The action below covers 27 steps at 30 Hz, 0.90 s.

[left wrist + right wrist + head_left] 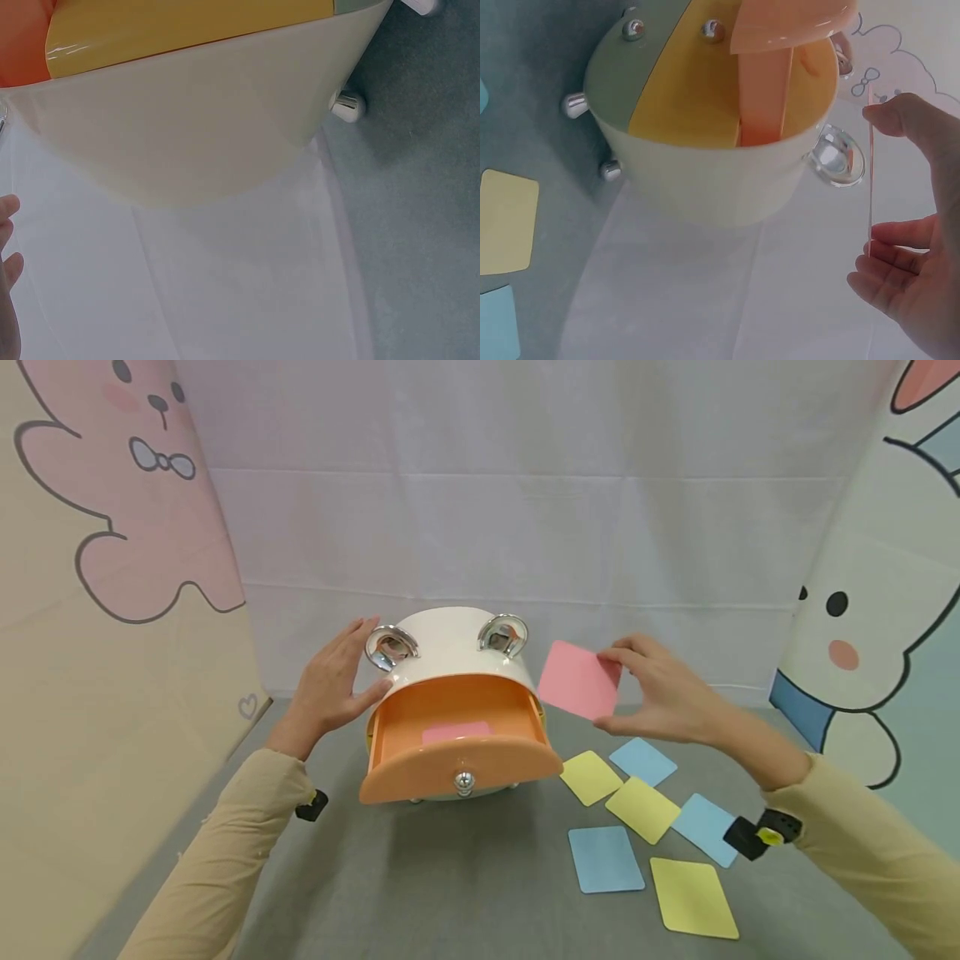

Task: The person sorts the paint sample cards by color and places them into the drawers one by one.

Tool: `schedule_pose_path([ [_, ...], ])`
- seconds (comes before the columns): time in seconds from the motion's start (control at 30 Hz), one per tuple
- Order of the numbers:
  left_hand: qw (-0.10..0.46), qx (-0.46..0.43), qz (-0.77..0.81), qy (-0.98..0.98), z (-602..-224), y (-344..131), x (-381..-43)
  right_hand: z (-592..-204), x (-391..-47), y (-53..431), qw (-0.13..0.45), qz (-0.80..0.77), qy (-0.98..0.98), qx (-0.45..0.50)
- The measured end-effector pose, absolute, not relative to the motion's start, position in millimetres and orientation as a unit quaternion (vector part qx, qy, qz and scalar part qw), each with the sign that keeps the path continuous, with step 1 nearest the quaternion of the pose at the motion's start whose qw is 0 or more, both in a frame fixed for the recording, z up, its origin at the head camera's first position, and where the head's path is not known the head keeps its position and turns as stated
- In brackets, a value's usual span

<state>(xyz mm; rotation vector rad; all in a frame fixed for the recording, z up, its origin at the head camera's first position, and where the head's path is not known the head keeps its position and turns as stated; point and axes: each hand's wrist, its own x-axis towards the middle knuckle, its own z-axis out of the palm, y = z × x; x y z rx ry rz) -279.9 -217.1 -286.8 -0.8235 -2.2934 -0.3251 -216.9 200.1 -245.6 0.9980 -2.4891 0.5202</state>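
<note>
A round white storage box (447, 643) with silver ears stands on the grey surface, its orange top drawer (461, 768) pulled out. One pink card (455, 732) lies inside that drawer. My left hand (330, 681) is at the box's left side, fingers extended and thumb near the drawer opening; in the left wrist view only some fingertips (9, 240) show at the edge. Between thumb and fingers, my right hand (663, 693) holds another pink card (577, 681) by its edges, just right of the box. The right wrist view shows this card (871, 180) edge-on.
Several loose blue and yellow cards lie right of the box, among them a blue card (606, 860) and a yellow card (693, 897) nearest the front. Behind the box hangs a white cloth (525, 527). Yellow (686, 90) and green (630, 82) drawer fronts sit below the orange one.
</note>
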Motion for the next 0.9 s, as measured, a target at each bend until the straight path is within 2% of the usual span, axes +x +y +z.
schedule_pose_path([
  [0.5, 0.344, -0.319, -0.125, -0.874, -287, -217, -280, -218, -219, 136, 0.144, 0.185, -0.857, 0.46],
  [0.9, 0.338, -0.314, -0.122, -0.879, -287, -215, -280, -217, -227, 103, 0.083, 0.161, -0.868, 0.462],
])
